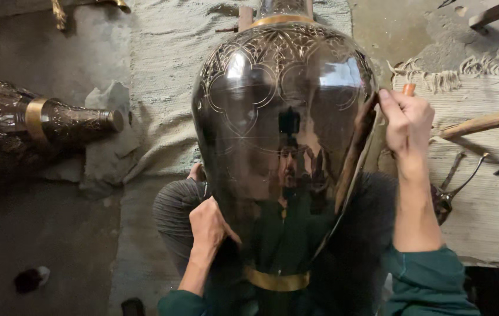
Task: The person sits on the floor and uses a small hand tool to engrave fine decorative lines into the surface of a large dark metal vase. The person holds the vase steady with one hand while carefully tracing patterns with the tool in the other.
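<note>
A large, dark, polished metal vase point(279, 134) with engraved lace-like patterns and gold bands lies across my lap, its neck pointing away from me. My left hand point(208, 225) presses against its lower left side, fingers resting on the metal. My right hand point(404, 120) is at the vase's upper right edge, closed around a small tool with an orange-brown handle point(409, 89) that touches the engraved surface. My green sleeves show at the bottom.
A second dark engraved vase point(38, 126) with a gold band lies at the left on a stone. A woven mat point(167, 88) covers the floor. Wooden-handled tools point(478, 123) and metal pliers point(451, 190) lie at the right.
</note>
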